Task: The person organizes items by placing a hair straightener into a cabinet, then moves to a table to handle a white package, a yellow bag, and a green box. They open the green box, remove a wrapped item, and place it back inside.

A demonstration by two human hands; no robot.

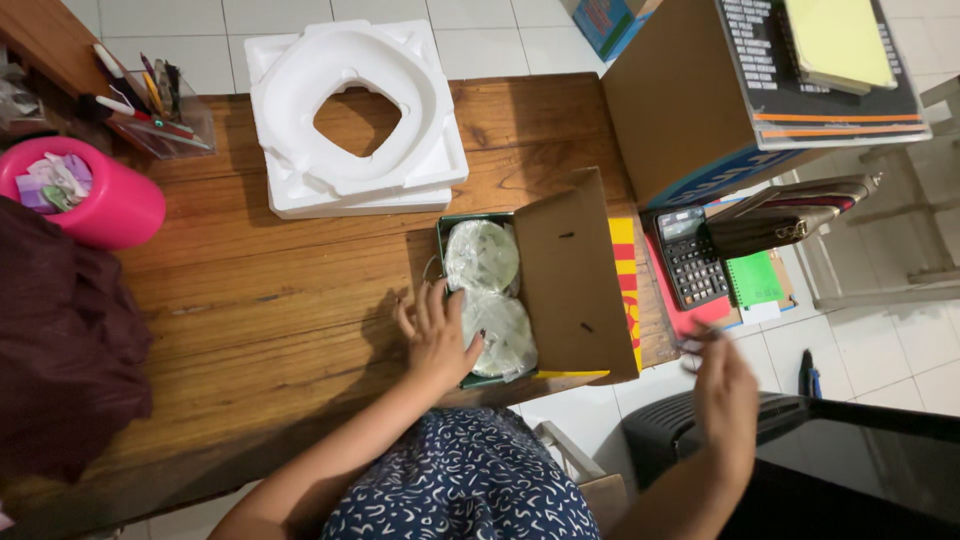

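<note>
A small open cardboard box (575, 275) lies on the wooden table (250, 290), its brown flap folded out to the right. Inside are two round items in clear plastic wrap, the far one (481, 254) and the near one (503, 332). My left hand (433, 335) rests with spread fingers on the box's left edge, touching the near wrapped item. My right hand (725, 390) hovers off the table's right end, blurred, with something small and thin at its fingertips that I cannot make out.
A white foam packing insert (350, 120) lies at the table's far side. A pink container (90, 195) and a clear pen holder (155, 110) stand at the left. A large cardboard box (690, 100), a calculator (690, 255), a wallet (790, 215) and a green notebook (755, 278) sit at the right.
</note>
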